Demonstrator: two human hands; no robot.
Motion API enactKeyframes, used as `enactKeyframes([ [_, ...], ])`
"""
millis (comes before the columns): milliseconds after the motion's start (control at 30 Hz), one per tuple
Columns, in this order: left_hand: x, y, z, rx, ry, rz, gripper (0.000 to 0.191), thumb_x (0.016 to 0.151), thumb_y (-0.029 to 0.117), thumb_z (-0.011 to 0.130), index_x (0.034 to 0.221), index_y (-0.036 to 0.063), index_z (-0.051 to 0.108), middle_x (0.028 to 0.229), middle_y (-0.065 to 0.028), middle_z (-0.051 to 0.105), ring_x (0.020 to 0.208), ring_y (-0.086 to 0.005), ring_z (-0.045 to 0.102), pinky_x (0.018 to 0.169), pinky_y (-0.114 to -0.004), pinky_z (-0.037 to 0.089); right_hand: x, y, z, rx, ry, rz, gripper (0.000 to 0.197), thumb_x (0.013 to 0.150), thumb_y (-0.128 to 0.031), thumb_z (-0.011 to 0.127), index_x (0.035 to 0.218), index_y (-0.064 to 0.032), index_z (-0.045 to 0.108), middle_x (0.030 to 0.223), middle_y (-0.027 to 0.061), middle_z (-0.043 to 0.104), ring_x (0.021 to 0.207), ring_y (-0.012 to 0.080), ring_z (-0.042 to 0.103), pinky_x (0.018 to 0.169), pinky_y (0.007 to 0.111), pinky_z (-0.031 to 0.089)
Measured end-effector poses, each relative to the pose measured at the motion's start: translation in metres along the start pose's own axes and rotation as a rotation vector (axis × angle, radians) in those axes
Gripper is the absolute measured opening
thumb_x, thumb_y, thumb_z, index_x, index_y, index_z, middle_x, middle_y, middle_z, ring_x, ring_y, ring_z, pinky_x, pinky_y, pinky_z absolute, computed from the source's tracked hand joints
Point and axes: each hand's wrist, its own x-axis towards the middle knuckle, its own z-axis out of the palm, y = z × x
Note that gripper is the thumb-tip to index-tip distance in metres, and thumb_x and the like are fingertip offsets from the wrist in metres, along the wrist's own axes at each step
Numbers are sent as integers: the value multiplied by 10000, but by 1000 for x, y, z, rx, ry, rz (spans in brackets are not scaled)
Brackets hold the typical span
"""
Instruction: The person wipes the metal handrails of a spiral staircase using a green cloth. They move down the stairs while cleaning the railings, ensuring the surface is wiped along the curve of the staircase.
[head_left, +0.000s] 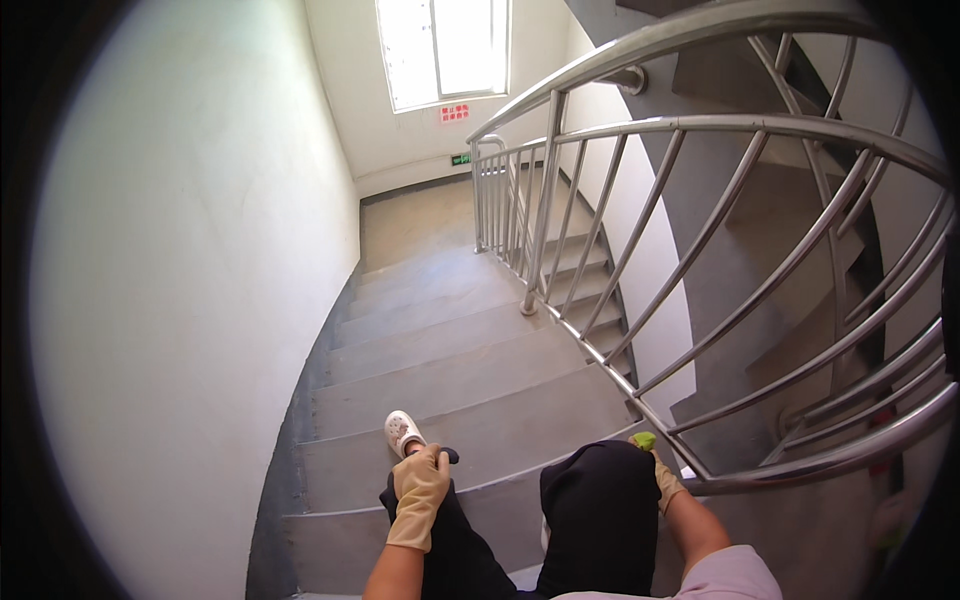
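Observation:
My left hand (421, 486), in a tan rubber glove, is curled over my left leg in black trousers (469, 540). A small dark rounded end (449, 455) shows beside its fingers; whether it is trouser fabric or a held thing is unclear. My right hand (666, 480), gloved alike, is beside my right knee and partly hidden by it. A bright green cloth (643, 441) is bunched in its fingers, close to the foot of the metal railing. A white clog (403, 431) on my left foot rests on a concrete stair (480, 420) below me.
The stairs descend to a landing (420, 217) under a bright window (450, 52). A white wall (187, 285) borders the left. A stainless steel railing (660, 124) curves along the right, with another flight beyond. A red-lettered notice (454, 113) and a green sign (460, 160) are on the far wall.

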Motion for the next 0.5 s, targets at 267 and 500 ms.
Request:
enactKeyframes([
  [267,1,-2,13,-61,140,65,194,815,287,562,782,127,665,654,-132,624,640,-330,622,619,-415,498,41,-111,1,454,37,-268,525,929,-536,414,1159,-77,522,1050,63,568,950,182,554,848,331,460],
  [500,-2,-8,7,-113,161,24,193,788,229,596,855,73,686,731,-137,663,698,-317,650,660,-381,518,5,-346,21,427,412,-969,536,910,-418,554,1245,-10,464,1143,88,542,1034,171,502,889,291,403],
])
